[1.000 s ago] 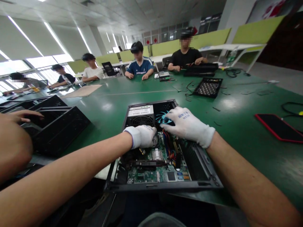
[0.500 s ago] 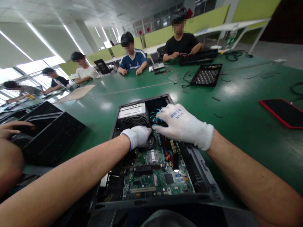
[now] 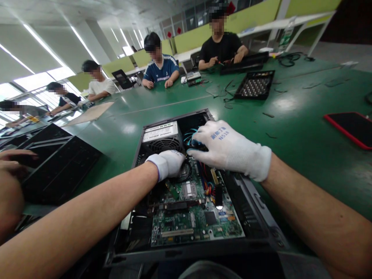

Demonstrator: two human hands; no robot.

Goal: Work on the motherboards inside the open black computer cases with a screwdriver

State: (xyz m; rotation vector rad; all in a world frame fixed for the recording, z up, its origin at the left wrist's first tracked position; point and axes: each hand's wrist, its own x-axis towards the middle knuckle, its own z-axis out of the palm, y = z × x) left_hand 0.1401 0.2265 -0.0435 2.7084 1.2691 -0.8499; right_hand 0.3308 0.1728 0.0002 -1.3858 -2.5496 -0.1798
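Observation:
An uncovered computer case [image 3: 258, 201] lies in front of me, with a green motherboard [image 3: 203, 228] inside. My left hand [image 3: 170, 162], in a white glove, is closed at a looped black cable [image 3: 187, 170] beside the power supply [image 3: 162, 135]; its fingertips are partly hidden. My right hand [image 3: 223, 143], also gloved, curls over a fan with blue blades [image 3: 190, 135], thumb on the near side and fingers on the far side. Most of the fan is covered by that hand. Coloured wires [image 3: 209, 190] run along the board below it.
Another black case [image 3: 66, 162] stands at left, with a co-worker's hand [image 3: 17, 159] at it. A red-edged black device [image 3: 348, 130] lies at right. Farther off are a black tray [image 3: 254, 85], cable scraps [image 3: 269, 115] and several people seated around the green table [image 3: 139, 100].
The view has shifted slightly. Both hands keep nearly the same places at the fan and the cable, with the right hand a touch farther right.

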